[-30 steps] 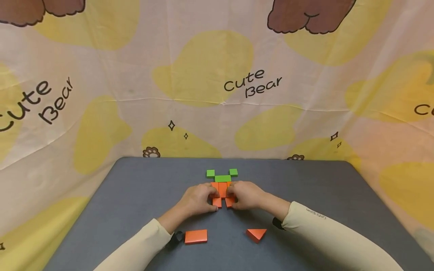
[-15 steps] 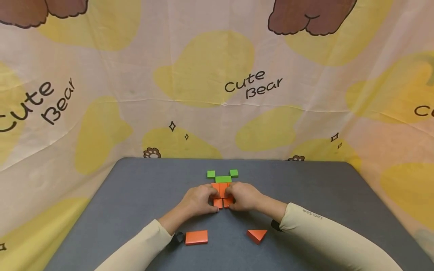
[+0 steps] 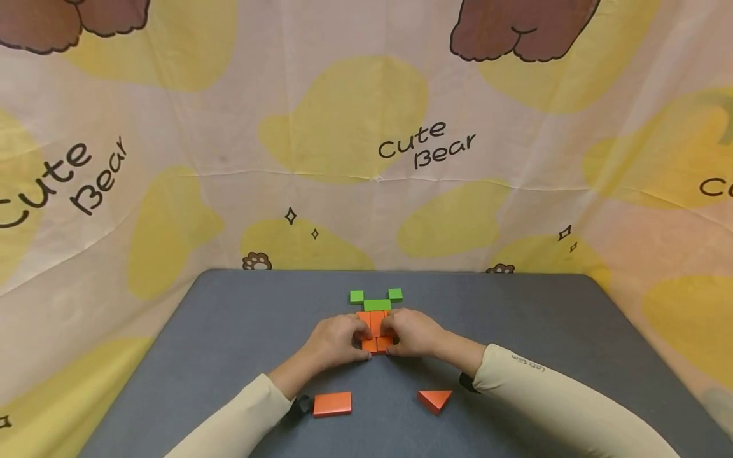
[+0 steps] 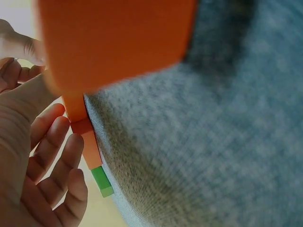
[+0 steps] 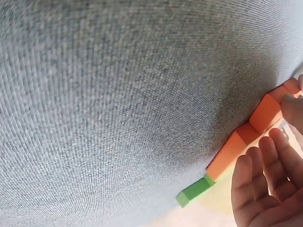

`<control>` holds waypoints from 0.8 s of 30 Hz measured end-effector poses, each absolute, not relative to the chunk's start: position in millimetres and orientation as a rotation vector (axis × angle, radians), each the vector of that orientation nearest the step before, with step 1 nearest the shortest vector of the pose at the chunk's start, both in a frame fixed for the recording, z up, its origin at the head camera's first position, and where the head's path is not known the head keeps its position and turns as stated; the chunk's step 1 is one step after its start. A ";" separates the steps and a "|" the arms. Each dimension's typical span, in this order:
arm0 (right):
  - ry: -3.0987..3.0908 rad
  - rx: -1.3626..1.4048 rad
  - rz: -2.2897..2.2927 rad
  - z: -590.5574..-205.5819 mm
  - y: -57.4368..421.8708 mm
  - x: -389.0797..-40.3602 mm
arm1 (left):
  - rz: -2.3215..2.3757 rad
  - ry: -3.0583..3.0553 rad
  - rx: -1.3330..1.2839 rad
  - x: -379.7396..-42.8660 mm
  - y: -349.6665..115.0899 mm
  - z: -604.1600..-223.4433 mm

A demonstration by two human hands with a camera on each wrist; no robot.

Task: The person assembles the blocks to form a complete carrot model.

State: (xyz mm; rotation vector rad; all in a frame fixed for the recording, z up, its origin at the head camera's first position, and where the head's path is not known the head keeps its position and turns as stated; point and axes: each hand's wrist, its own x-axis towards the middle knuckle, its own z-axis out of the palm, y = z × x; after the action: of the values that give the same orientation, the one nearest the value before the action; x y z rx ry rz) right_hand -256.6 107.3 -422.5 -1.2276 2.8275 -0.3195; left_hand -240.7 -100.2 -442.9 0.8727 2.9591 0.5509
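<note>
Flat on the grey table, orange and green toy blocks form a figure. Its two small lower blocks, the left orange block [image 3: 369,345] and the right orange block [image 3: 383,345], lie side by side. My left hand [image 3: 336,338] pinches the left one between thumb and fingers; my right hand [image 3: 419,333] pinches the right one from the other side. Just beyond stand upright orange blocks [image 3: 375,323], partly hidden by both hands' fingers. A green bar block [image 3: 376,305] tops them, with a green square block [image 3: 357,297] and another green square block [image 3: 395,294] at its upper corners.
Nearer the front lie a loose orange rectangular block [image 3: 332,404], beside the left wrist, and an orange triangular block [image 3: 435,401] by the right forearm. The rectangular block looms large in the left wrist view. A printed cloth [image 3: 343,127] hangs behind the grey table [image 3: 252,299].
The right hand has slid its small orange block leftward, closing the gap to the left one. My left hand has stayed nearly still, and the loose blocks have not moved.
</note>
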 end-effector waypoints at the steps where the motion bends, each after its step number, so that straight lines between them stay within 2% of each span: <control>1: 2.826 -1.228 -0.319 -422.6 107.4 -256.7 | 0.553 2.959 0.872 -240.6 -100.4 -442.8; 8: 2.823 -1.183 -0.363 -420.3 113.3 -258.6 | 0.593 2.967 0.852 -232.1 -108.4 -432.5; 14: 2.856 -1.110 -0.375 -417.7 121.9 -262.2 | 0.654 2.928 0.880 -203.4 -127.3 -420.2; 24: 2.885 -0.995 -0.393 -424.3 130.0 -267.0 | 0.698 2.841 0.898 -157.9 -159.1 -428.4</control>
State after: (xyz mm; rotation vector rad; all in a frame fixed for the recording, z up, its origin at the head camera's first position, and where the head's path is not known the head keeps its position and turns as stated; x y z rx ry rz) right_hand -267.0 130.0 -424.3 -0.9948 2.8850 -0.3933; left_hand -157.9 -159.1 -428.4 0.8983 2.8407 0.6976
